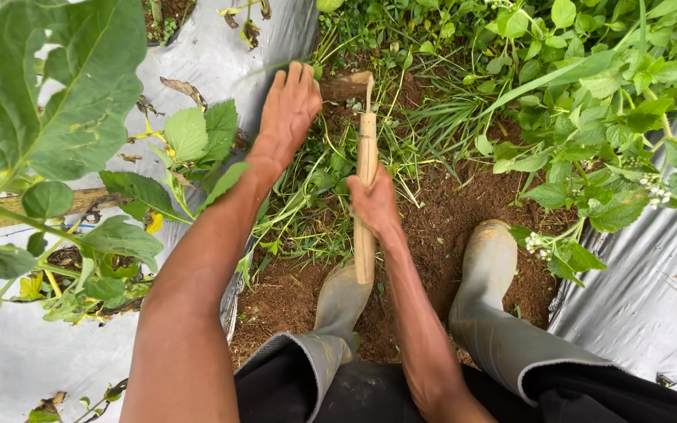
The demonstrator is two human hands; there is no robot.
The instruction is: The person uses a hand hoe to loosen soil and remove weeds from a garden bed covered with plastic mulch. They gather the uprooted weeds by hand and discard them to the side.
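The person stands in a soil furrow (464, 211) between two beds covered in silver plastic sheeting (652, 298), wearing grey rubber boots (489, 258). The right hand (374, 202) is closed around a wooden-handled hoe (366, 157), whose blade sits in the weeds at the far end of the furrow. The left hand (290, 110) reaches forward, fingers spread flat over the long grass (432, 117) just beside the blade. Broad-leaved plants (56, 102) grow from the left bed, leafy flowering plants (613, 125) from the right.
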